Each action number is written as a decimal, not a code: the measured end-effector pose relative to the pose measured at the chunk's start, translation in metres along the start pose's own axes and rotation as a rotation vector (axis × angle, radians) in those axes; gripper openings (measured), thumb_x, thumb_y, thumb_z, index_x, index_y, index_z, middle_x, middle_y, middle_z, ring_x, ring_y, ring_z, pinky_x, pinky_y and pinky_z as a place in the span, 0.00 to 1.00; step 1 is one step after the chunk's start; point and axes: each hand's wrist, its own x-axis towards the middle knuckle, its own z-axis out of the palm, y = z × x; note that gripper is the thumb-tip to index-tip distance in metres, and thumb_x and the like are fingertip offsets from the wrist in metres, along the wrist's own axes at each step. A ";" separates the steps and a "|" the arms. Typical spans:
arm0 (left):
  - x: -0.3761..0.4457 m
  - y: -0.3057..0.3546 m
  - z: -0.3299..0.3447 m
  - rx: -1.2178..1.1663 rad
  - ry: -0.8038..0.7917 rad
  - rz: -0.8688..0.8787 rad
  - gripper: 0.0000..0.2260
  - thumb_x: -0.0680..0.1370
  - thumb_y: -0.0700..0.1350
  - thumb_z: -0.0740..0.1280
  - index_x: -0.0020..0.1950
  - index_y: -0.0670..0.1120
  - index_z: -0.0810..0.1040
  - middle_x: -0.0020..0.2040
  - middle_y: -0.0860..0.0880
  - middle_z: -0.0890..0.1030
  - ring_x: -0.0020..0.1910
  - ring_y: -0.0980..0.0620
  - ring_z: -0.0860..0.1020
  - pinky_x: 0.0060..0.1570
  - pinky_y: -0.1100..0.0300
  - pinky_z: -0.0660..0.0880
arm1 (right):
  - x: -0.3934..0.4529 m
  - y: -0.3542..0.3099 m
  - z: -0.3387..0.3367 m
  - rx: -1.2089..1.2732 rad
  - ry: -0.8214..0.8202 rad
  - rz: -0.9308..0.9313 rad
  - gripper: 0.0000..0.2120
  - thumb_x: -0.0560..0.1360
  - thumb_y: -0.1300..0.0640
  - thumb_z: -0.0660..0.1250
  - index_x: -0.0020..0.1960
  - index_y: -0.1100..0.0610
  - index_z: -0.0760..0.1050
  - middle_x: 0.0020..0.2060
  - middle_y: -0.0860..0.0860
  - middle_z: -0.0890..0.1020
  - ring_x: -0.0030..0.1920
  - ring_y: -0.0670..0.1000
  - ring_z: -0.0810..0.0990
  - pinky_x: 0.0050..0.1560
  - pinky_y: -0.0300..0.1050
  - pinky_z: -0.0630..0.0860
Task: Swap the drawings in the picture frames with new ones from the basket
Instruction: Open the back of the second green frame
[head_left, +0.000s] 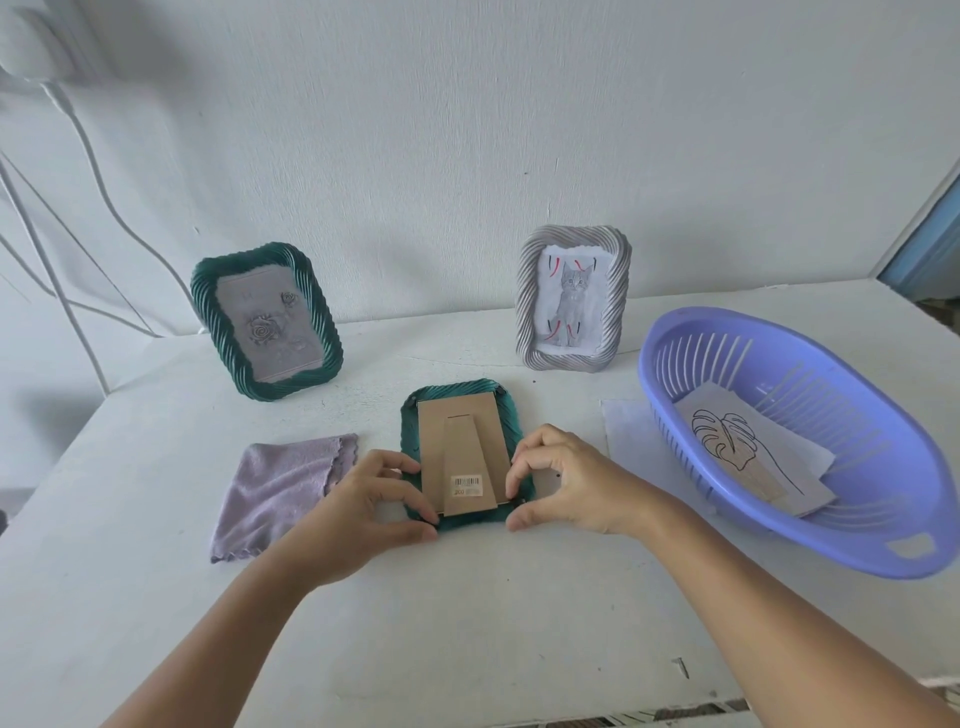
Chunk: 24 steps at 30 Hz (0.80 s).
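Observation:
A green picture frame (415, 431) lies face down in the middle of the table, its brown cardboard back (462, 441) and folded stand facing up. My left hand (369, 499) grips the frame's near left corner with curled fingers and thumb. My right hand (561, 483) pinches its near right edge by the backing. A second green frame (267, 319) with a rose picture stands at the back left. A silver frame (571, 301) with a cat picture stands at the back right. A purple basket (675, 358) on the right holds a leaf drawing (727, 436) among other sheets.
A folded lilac cloth (280, 493) lies left of the face-down frame. A white sheet of paper (623, 431) lies flat between the frame and the basket. White cables (78, 218) hang against the wall at the left. The table's near edge runs along the bottom right.

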 end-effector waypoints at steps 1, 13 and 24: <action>0.000 0.000 0.000 -0.004 0.003 0.001 0.05 0.70 0.54 0.80 0.44 0.61 0.87 0.63 0.63 0.71 0.64 0.66 0.69 0.63 0.70 0.62 | 0.000 -0.001 0.000 -0.005 -0.006 0.000 0.15 0.63 0.39 0.81 0.47 0.39 0.82 0.54 0.36 0.71 0.64 0.43 0.70 0.71 0.48 0.66; -0.001 0.003 0.000 -0.020 0.001 -0.018 0.05 0.70 0.54 0.80 0.44 0.61 0.87 0.63 0.62 0.72 0.63 0.65 0.71 0.65 0.65 0.65 | -0.001 -0.002 -0.003 0.034 -0.048 0.016 0.11 0.69 0.39 0.78 0.49 0.39 0.83 0.54 0.36 0.72 0.63 0.40 0.71 0.68 0.48 0.69; 0.042 0.006 -0.004 0.236 0.232 -0.186 0.28 0.84 0.52 0.61 0.83 0.50 0.56 0.41 0.52 0.81 0.42 0.56 0.79 0.42 0.56 0.74 | 0.037 -0.002 0.001 -0.412 0.237 0.252 0.28 0.83 0.40 0.57 0.81 0.42 0.56 0.55 0.46 0.76 0.60 0.52 0.75 0.66 0.55 0.66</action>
